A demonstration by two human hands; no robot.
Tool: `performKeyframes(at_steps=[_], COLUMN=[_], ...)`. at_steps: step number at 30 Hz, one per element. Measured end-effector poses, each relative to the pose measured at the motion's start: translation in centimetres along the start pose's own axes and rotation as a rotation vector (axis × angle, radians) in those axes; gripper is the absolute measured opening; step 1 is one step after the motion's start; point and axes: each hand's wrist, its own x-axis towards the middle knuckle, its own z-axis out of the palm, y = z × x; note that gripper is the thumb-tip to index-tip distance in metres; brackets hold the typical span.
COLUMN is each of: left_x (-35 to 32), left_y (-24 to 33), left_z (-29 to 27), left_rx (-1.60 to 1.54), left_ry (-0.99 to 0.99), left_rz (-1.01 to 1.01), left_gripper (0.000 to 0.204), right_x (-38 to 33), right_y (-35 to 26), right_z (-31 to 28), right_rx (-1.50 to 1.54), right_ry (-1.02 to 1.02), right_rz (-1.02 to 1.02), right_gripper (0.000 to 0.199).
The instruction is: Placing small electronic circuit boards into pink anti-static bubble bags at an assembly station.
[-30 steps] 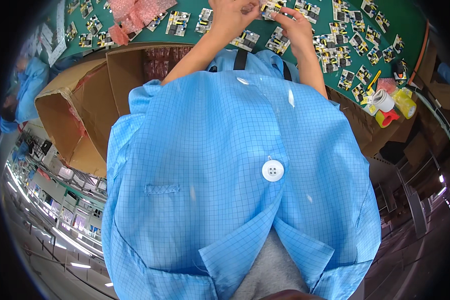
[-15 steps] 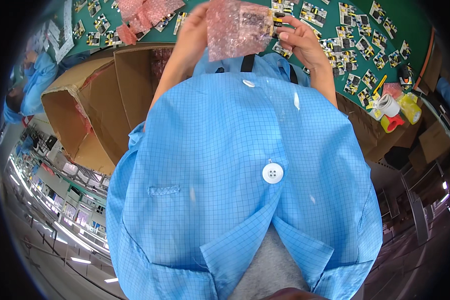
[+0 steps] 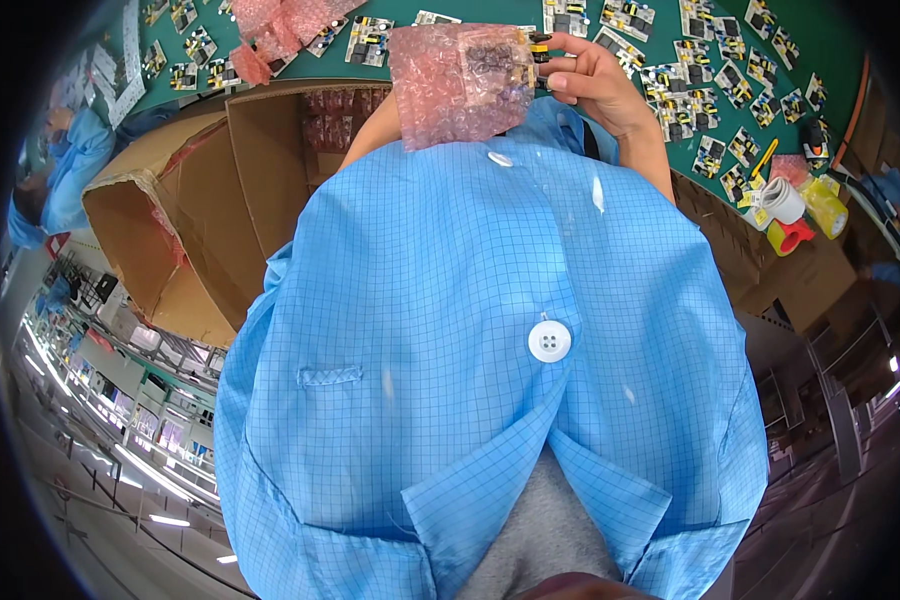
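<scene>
A pink bubble-wrap bag (image 3: 425,85) is held up in front of my chest, over the near edge of the bench. Through its clear film a circuit board (image 3: 500,72) shows, mostly inside the bag, with a dark and yellow end sticking out on the right. My right hand (image 3: 600,88) pinches that protruding end between thumb and fingers. Behind the bag my left hand is hidden; only the left forearm (image 3: 372,132) shows, rising toward the bag's lower left, so its fingers cannot be made out.
Circuit boards (image 3: 685,100) lie spread over the green bench top (image 3: 660,150). Pink bubble bags (image 3: 290,22) are piled at the far left. Open cardboard boxes (image 3: 185,230) stand left, one holding pink wrap. Tape rolls (image 3: 782,202) and a yellow pen-like tool (image 3: 765,158) sit right. Another person's blue sleeve (image 3: 82,165) appears far left.
The bag has come lower and slightly left, and the board sits deeper in it. My left hand, visible before at the bag's left edge, has gone behind it. My right hand keeps its pinch.
</scene>
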Motion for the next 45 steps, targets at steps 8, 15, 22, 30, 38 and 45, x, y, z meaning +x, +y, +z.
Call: performKeyframes(at_steps=[8, 15, 22, 30, 38, 45], left_x=[0.4, 0.6, 0.7, 0.3, -0.2, 0.7], left_y=[0.0, -1.8, -1.0, -0.1, 0.6, 2.3], left_z=[-0.1, 1.0, 1.3, 2.1, 1.6, 3.6], left_rx=[0.365, -0.515, 0.195, -0.878, -0.389, -0.632], left_ry=[0.037, -0.092, -0.015, -0.094, 0.091, 0.206], left_rz=[0.133, 0.180, 0.469, -0.022, -0.109, 0.061], left_gripper=[0.042, 0.043, 0.045, 0.044, 0.059, 0.049], right_x=[-0.4, 0.4, 0.6, 1.0, 0.8, 1.1], right_y=[0.5, 1.2, 2.0, 0.9, 1.1, 1.9], right_z=[-1.0, -0.9, -1.2, -0.5, 0.0, -0.4], right_rx=[0.154, 0.213, 0.353, 0.129, 0.105, 0.369], right_ry=[-0.035, -0.045, -0.127, -0.072, 0.048, -0.110], right_rz=[-0.015, -0.001, 0.000, -0.048, -0.070, -0.084], right_gripper=[0.053, 0.055, 0.056, 0.049, 0.046, 0.044])
